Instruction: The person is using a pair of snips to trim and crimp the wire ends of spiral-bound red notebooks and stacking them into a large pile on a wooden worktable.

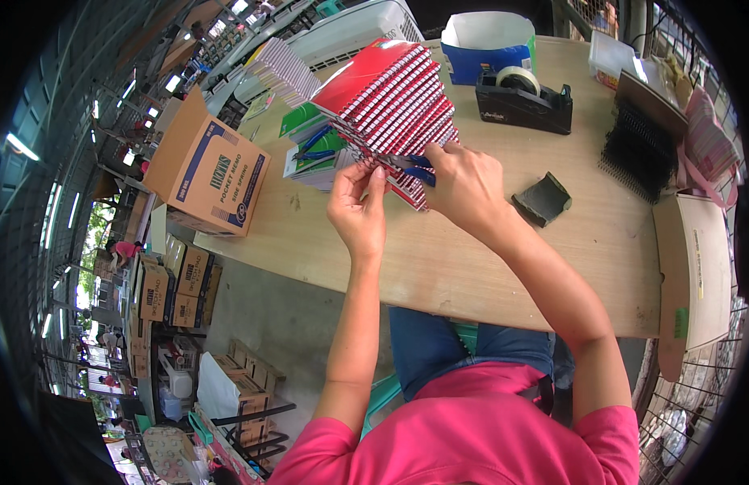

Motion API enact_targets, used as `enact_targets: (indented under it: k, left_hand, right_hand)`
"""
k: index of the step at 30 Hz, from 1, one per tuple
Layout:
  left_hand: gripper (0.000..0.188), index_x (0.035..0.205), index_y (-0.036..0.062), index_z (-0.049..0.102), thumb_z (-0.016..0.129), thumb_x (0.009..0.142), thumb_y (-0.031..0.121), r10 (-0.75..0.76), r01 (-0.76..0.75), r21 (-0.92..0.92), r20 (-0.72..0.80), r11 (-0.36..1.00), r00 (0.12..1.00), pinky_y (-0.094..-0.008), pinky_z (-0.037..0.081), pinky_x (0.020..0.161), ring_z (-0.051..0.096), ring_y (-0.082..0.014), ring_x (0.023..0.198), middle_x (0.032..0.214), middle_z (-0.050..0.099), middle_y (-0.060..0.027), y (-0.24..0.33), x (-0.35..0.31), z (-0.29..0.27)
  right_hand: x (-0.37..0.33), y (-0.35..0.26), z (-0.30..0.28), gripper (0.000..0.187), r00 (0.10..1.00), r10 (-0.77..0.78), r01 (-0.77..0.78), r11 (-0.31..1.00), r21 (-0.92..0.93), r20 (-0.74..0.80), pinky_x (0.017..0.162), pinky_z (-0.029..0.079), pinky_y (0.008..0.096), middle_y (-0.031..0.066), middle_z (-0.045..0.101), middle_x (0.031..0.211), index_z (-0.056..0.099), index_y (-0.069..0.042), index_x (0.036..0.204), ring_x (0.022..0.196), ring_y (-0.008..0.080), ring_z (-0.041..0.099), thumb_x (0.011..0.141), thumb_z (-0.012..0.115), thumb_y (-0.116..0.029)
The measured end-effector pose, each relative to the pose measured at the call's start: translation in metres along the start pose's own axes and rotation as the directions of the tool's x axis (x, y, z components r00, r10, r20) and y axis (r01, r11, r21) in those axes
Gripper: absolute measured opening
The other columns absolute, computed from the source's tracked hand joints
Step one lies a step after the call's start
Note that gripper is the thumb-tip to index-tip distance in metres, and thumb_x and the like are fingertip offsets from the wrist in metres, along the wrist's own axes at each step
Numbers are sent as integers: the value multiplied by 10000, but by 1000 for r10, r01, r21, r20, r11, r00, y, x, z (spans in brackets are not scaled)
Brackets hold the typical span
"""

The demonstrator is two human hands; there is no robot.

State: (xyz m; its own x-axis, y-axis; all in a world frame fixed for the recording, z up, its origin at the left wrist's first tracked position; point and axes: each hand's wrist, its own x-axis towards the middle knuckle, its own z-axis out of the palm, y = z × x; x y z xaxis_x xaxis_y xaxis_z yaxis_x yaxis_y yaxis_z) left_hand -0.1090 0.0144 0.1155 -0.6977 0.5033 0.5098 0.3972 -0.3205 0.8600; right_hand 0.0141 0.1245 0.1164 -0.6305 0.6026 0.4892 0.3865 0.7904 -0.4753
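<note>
A tall, leaning stack of red spiral notebooks (391,101) stands on the table in front of me, its wire bindings facing me. My right hand (469,184) is closed round the blue handles of a pair of pliers (416,168), whose jaws reach the bindings low on the stack. Beside the jaws, my left hand (360,208) is closed in a pinch at the bindings; what its fingertips hold is too small to tell. Another pair of blue-handled pliers (314,151) lies left of the stack, on green-covered notebooks (303,121).
An open cardboard box (217,174) stands at the table's left edge. Behind the notebooks are a blue-and-white carton (488,48) and a black tape dispenser (524,109). A dark small block (542,200) lies right of my right hand; black wire coils (640,153) are farther right.
</note>
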Motion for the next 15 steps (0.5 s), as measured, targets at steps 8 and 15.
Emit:
enact_targets:
  k: [8,15]
  left_hand:
    - [161,1093,-45,618,665,950,9,14,-14,3,-16,1000,1000,-264,600,765,651,-120,936,1037,673,-82,-1,-1,0]
    - [161,1099,-37,610,657,951,8,-10,10,-5,-16,1000,1000,-278,603,769,682,-139,937,1065,680,-89,-4,-1,0]
  right_hand:
    - [-2,-8,-10,374,979,-104,85,990,-113,-174,690,513,482,111,657,950,636,-65,965,889,315,663,693,800,-263]
    - [4,1,-6,364,991,30,-32,999,17,127,706,536,468,128,671,951,633,-55,960,900,309,674,693,788,-248]
